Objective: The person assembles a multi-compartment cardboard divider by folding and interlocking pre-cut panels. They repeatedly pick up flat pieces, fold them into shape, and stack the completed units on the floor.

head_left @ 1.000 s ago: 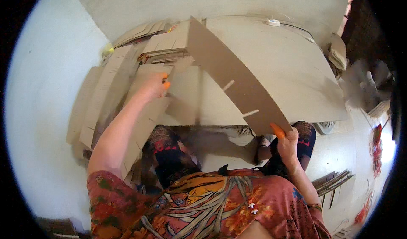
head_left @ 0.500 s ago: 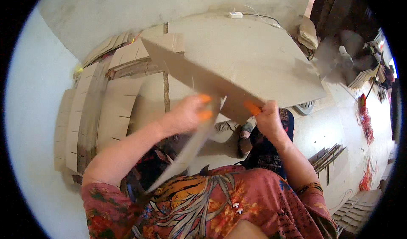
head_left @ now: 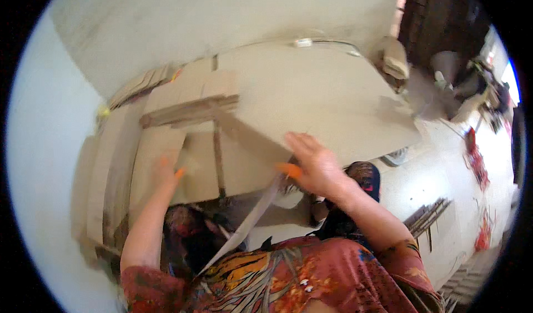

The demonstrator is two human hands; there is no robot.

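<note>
My left hand [head_left: 165, 171], smeared by motion, is over the slotted cardboard pieces [head_left: 145, 146] on the left. Orange covers show on its thumb and a finger; whether it grips anything is unclear. My right hand [head_left: 315, 166] is at the middle of the view, fingers stretched out and thumb apart, with an orange cover on the thumb. Its thumb and fingers lie by the near end of a brown cardboard sheet [head_left: 255, 140], which slants across the board. A narrow cardboard strip [head_left: 247, 224] stands edge-on between my lap and my right hand.
Behind lies a wide pale board [head_left: 327, 96], with stacked cardboard [head_left: 191, 91] at its left. A white power strip [head_left: 303, 43] with a cable rests by the wall. On the right floor are cardboard dividers [head_left: 426, 217], red string [head_left: 474, 157] and a fan [head_left: 444, 71].
My left hand has left the middle and moved left to the cardboard pieces. The brown sheet has dropped lower, toward the board. My right hand has shifted left and its fingers have straightened.
</note>
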